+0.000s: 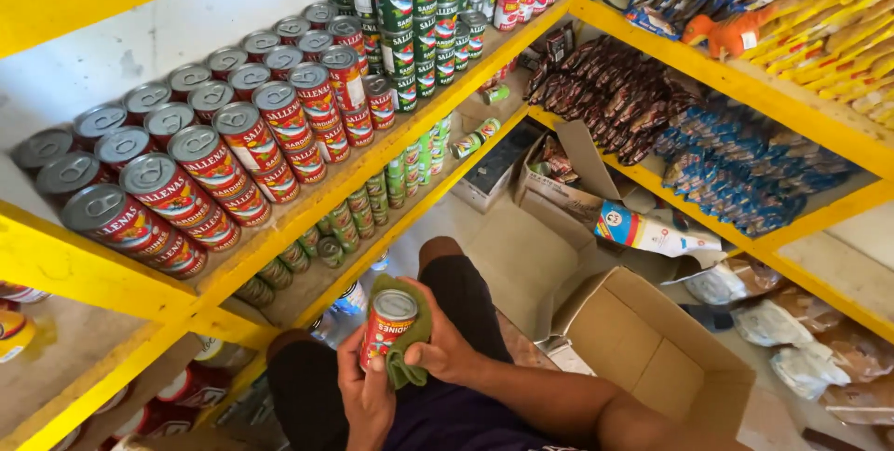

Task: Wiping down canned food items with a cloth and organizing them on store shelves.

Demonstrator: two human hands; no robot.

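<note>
A person's left hand (365, 393) grips a red can (387, 325) low in the frame, while the right hand (445, 344) presses a green cloth (410, 339) around it (both hands closed on the can). Red cans (200, 158) line the yellow shelf (307, 204) at 10 o'clock; an open cardboard box (656, 353) sits at 4 o'clock.

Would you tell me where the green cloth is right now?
Low centre of the head view: the green cloth lies under the right hand, wrapped against the red can that the left hand holds.

A single head-worn camera looks steeply down and forward, close above the hands (400, 367) at the lower edge, with yellow shelves (391, 148) stretching away left and right.
</note>
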